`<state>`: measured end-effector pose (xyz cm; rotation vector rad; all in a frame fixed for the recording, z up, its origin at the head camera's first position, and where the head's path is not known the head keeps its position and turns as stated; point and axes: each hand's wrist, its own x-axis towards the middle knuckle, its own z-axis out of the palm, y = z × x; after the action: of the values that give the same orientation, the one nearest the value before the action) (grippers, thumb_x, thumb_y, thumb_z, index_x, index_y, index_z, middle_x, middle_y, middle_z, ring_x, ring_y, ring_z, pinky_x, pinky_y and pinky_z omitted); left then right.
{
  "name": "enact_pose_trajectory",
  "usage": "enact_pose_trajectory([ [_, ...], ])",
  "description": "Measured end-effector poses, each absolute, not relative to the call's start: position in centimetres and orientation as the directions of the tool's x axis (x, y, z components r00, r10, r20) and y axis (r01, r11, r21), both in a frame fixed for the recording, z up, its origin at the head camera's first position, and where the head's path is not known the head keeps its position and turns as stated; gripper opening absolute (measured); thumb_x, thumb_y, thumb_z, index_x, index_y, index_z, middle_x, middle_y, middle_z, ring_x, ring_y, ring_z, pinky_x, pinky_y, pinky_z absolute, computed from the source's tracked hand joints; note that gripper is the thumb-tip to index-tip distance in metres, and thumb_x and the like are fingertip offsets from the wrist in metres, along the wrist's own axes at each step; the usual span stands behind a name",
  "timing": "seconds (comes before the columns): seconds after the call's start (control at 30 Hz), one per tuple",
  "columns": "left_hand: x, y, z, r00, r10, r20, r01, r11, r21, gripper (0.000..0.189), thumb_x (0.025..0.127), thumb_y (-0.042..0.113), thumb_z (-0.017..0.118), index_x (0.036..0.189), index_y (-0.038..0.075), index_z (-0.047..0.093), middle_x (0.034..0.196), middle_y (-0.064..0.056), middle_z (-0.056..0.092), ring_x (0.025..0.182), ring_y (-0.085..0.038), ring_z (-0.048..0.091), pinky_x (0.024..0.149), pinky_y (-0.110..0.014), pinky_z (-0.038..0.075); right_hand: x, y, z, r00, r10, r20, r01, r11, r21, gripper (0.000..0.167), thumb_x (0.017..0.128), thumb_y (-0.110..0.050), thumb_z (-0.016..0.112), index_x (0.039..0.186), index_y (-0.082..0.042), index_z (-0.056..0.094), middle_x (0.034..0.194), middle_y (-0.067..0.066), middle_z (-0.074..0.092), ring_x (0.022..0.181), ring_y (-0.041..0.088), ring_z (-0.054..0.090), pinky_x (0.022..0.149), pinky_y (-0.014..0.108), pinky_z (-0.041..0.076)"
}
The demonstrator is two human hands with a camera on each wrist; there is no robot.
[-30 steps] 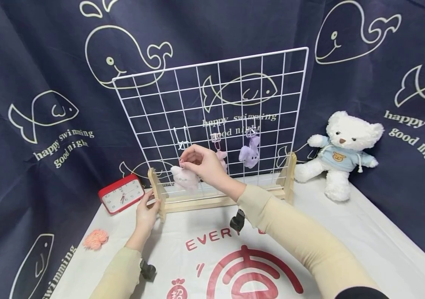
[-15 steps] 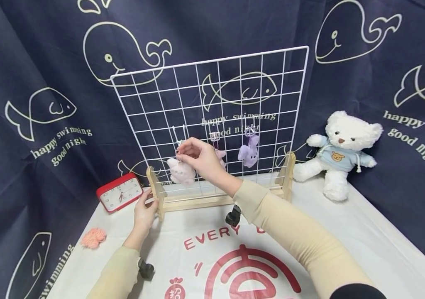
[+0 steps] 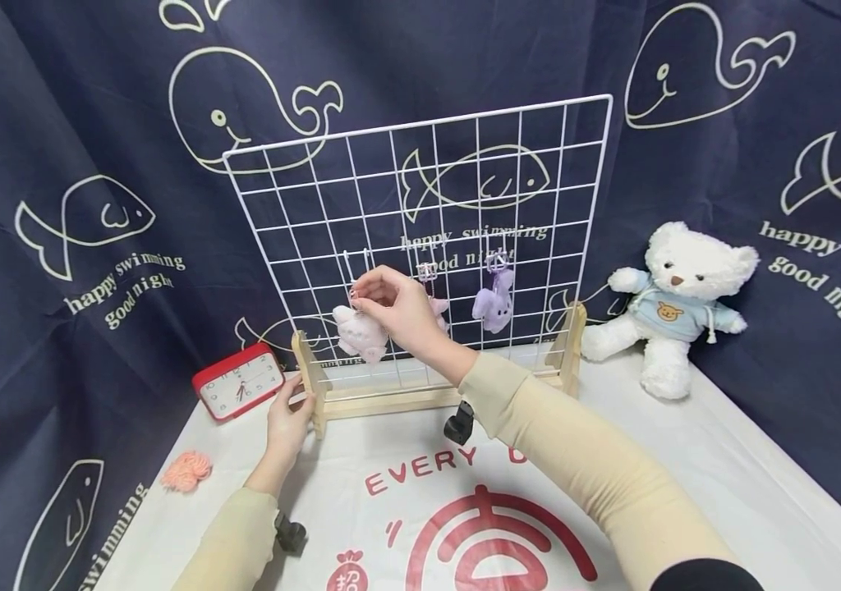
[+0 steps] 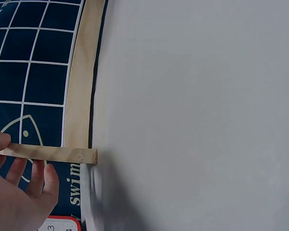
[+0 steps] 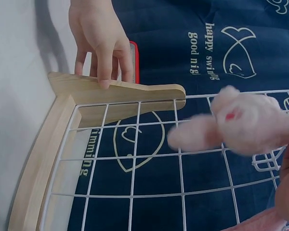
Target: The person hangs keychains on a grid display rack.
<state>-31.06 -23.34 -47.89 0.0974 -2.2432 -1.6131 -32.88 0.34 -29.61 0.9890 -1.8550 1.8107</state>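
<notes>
My right hand [image 3: 409, 316] pinches the small ring at the top of a pale pink plush keychain [image 3: 360, 335]. The plush dangles in front of the white wire grid [image 3: 457, 197], just below a white hook [image 3: 356, 261] that my fingers partly cover. In the right wrist view the plush [image 5: 245, 122] is blurred, and a hook [image 5: 267, 162] shows behind it. At the grid's left end my left hand [image 3: 289, 420] grips the wooden side piece [image 4: 53, 153], thumb on one face and fingers on the other.
A pink plush keychain [image 3: 438, 312] and a purple one [image 3: 494, 302] hang on the grid to the right. Left of the stand are a red clock [image 3: 239, 382] and a coral yarn bundle [image 3: 186, 471]. A white teddy bear [image 3: 675, 304] sits at right.
My right hand has risen and shifted slightly left with the pale pink plush keychain, bringing its ring up close to the hook. My left hand keeps its place on the stand.
</notes>
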Motion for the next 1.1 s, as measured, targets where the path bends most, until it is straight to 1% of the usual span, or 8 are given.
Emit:
enact_pose_trajectory([
  [0.07, -31.0, -23.3, -47.9, -0.927, -0.272, 0.26, 0.161, 0.338, 0.927, 0.047, 0.098, 0.0, 0.061, 0.144, 0.001, 0.053, 0.13, -0.027, 0.061, 0.115, -0.047, 0.062, 0.098, -0.051, 0.055, -33.0, 0.3, -29.6, -0.694, -0.222, 0.685, -0.691, -0.065, -0.72, 0.016, 0.087, 0.011, 0.074, 0.101, 0.008, 0.067, 0.094, 0.02, 0.072, 0.083, 0.023, 0.069, 0.077, 0.027, 0.059],
  [0.13, -31.1, -23.3, -48.0, -0.926, -0.274, 0.26, 0.161, 0.337, 0.928, 0.047, 0.098, 0.0, 0.062, 0.144, 0.001, 0.053, 0.13, -0.027, 0.061, 0.114, -0.047, 0.062, 0.098, -0.051, 0.056, -33.1, 0.3, -29.7, -0.699, -0.219, 0.681, -0.687, -0.061, -0.724, 0.016, 0.087, 0.012, 0.074, 0.101, 0.008, 0.067, 0.094, 0.021, 0.072, 0.083, 0.025, 0.068, 0.076, 0.026, 0.059],
  [0.3, -31.0, -23.3, -48.0, -0.922, -0.277, 0.271, 0.166, 0.35, 0.922, 0.045, 0.098, -0.001, 0.061, 0.143, -0.001, 0.054, 0.128, -0.028, 0.061, 0.113, -0.048, 0.062, 0.096, -0.051, 0.056, -33.5, 0.2, -29.8, -0.706, -0.21, 0.676, -0.684, -0.043, -0.728, 0.015, 0.087, 0.01, 0.074, 0.101, 0.008, 0.068, 0.095, 0.022, 0.072, 0.083, 0.021, 0.068, 0.075, 0.025, 0.058],
  [0.5, -30.9, -23.3, -47.8, -0.927, -0.273, 0.259, 0.151, 0.36, 0.921, 0.046, 0.098, 0.001, 0.063, 0.143, 0.001, 0.054, 0.13, -0.028, 0.061, 0.113, -0.048, 0.063, 0.098, -0.052, 0.055, -33.9, 0.0, -30.0, -0.715, -0.202, 0.669, -0.686, 0.015, -0.728, 0.015, 0.087, 0.01, 0.074, 0.099, 0.004, 0.068, 0.092, 0.018, 0.073, 0.08, 0.016, 0.067, 0.074, 0.025, 0.058],
  [0.63, -30.8, -23.4, -47.7, -0.924, -0.278, 0.264, 0.155, 0.359, 0.92, 0.045, 0.098, 0.002, 0.063, 0.142, 0.001, 0.054, 0.13, -0.027, 0.061, 0.114, -0.047, 0.063, 0.098, -0.052, 0.055, -34.1, -0.3, -29.9, -0.714, -0.193, 0.673, -0.695, 0.072, -0.716, 0.015, 0.086, 0.008, 0.075, 0.098, 0.002, 0.068, 0.09, 0.015, 0.073, 0.078, 0.017, 0.067, 0.073, 0.026, 0.059],
  [0.83, -30.9, -23.3, -47.8, -0.929, -0.271, 0.252, 0.146, 0.357, 0.923, 0.046, 0.098, 0.002, 0.062, 0.144, 0.002, 0.054, 0.131, -0.027, 0.061, 0.114, -0.047, 0.063, 0.098, -0.051, 0.056, -34.3, -0.7, -29.6, -0.737, -0.147, 0.66, -0.675, 0.127, -0.726, 0.016, 0.085, 0.009, 0.076, 0.091, 0.0, 0.064, 0.085, 0.01, 0.073, 0.078, 0.019, 0.069, 0.073, 0.023, 0.058],
  [0.93, -30.8, -23.3, -47.9, -0.929, -0.271, 0.251, 0.146, 0.356, 0.923, 0.046, 0.098, 0.001, 0.062, 0.144, 0.002, 0.053, 0.131, -0.027, 0.061, 0.114, -0.047, 0.063, 0.097, -0.051, 0.056, -34.4, -0.8, -29.6, -0.75, -0.121, 0.65, -0.661, 0.168, -0.731, 0.017, 0.085, 0.008, 0.077, 0.089, -0.001, 0.063, 0.085, 0.01, 0.073, 0.078, 0.021, 0.069, 0.073, 0.022, 0.058],
  [1.1, -30.9, -23.3, -47.9, -0.927, -0.274, 0.256, 0.149, 0.359, 0.921, 0.046, 0.098, 0.002, 0.063, 0.143, 0.002, 0.054, 0.13, -0.026, 0.062, 0.114, -0.046, 0.064, 0.097, -0.051, 0.056, -34.7, -0.9, -29.6, -0.771, -0.082, 0.632, -0.633, 0.21, -0.745, 0.016, 0.085, 0.006, 0.078, 0.089, -0.001, 0.064, 0.087, 0.012, 0.073, 0.079, 0.023, 0.069, 0.074, 0.021, 0.058],
])
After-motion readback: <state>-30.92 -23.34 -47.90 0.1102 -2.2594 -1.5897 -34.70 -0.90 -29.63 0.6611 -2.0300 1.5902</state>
